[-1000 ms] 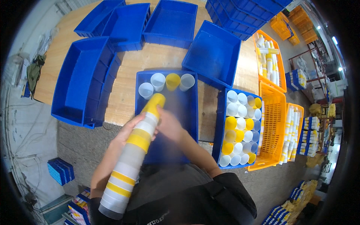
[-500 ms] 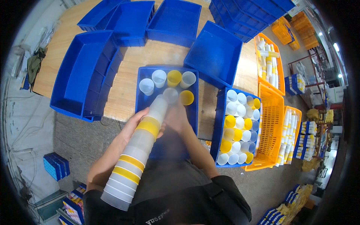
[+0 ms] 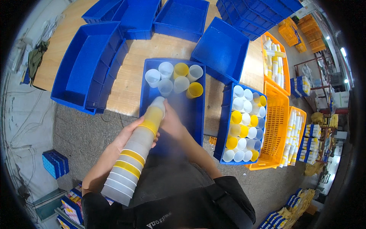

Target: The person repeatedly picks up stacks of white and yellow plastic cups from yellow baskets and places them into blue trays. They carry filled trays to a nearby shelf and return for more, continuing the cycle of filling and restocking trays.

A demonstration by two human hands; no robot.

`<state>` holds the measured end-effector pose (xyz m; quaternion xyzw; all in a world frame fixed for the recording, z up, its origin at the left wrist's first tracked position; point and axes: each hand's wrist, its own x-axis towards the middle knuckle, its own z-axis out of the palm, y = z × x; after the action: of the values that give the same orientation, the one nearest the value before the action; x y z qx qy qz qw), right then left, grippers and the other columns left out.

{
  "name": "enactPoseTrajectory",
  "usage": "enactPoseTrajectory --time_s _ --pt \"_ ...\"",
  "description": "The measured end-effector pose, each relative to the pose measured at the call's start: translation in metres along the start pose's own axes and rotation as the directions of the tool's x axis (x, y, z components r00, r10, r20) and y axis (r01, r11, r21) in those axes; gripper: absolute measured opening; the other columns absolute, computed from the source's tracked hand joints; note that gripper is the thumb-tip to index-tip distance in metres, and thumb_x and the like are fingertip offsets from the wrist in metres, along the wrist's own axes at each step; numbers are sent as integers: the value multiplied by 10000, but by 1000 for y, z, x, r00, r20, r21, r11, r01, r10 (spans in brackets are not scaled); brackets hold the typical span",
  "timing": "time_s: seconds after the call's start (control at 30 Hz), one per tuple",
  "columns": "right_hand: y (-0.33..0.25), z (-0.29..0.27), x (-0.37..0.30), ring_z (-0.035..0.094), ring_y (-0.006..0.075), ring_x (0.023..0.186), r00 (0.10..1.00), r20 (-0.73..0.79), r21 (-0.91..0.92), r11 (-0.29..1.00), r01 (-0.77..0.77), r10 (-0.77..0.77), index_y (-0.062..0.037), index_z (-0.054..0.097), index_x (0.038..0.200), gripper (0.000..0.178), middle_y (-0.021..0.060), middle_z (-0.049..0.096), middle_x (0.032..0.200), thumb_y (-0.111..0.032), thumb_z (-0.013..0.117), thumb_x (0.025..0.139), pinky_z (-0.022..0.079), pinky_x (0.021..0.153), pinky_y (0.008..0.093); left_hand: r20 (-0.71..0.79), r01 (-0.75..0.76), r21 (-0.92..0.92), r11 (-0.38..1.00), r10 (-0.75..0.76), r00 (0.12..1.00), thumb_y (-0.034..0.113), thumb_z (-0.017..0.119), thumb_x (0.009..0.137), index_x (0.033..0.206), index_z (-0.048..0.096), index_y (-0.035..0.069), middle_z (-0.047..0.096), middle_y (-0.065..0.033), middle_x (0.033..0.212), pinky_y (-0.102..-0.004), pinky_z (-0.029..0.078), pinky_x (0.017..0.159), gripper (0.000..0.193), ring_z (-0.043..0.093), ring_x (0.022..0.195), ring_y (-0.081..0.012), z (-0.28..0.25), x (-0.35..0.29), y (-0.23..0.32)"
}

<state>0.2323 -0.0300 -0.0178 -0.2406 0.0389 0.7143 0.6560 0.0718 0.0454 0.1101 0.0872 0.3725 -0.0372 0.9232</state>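
Observation:
My left hand [image 3: 131, 131] is wrapped round a long nested stack of plastic cups [image 3: 138, 144], frosted white and yellow. The stack slants from my lower left up toward the blue bin [image 3: 145, 100] in front of me. At its upper end my right hand [image 3: 172, 121] has its fingers closed on the end cup [image 3: 158, 102], a frosted one; some of the fingers are hidden. Several cups stand at the bin's far end, among them a yellow cup [image 3: 195, 90], a frosted cup [image 3: 166, 87] and a white cup [image 3: 152, 77].
To the right a blue bin [image 3: 219, 150] holds rows of upright cups. Beside it are an orange basket [image 3: 272, 129] and a crate [image 3: 284, 82] with cup stacks. Blue bins [image 3: 82, 68] stand on the wooden table [image 3: 129, 76], with stacked bins [image 3: 263, 17] at the far right.
Another frosted cup now stands in the bin's second row. My right hand has come back from the standing cups to the stack's upper end. The whole view has shifted slightly.

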Motion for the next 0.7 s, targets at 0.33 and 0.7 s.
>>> enactPoseTrajectory --time_s 0.33,0.7 --pt "-14 -23 -44 499 334 1269 961 -168 -93 974 206 -220 -49 409 1375 657 184 529 1335 -585 366 998 360 1064 557 64 77 162 984 -88 994 423 547 973 1332 447 -43 634 -239 1078 -403 616 718 596 693 862 -282 4 15 -10" --pt "11 -38 -45 589 250 1042 955 -54 -261 928 267 -290 -97 443 1329 523 118 589 1204 -518 378 1027 489 884 421 38 145 143 979 -152 988 437 568 963 1307 475 -32 643 -237 1038 -425 616 733 589 692 876 -303 -15 14 -10"
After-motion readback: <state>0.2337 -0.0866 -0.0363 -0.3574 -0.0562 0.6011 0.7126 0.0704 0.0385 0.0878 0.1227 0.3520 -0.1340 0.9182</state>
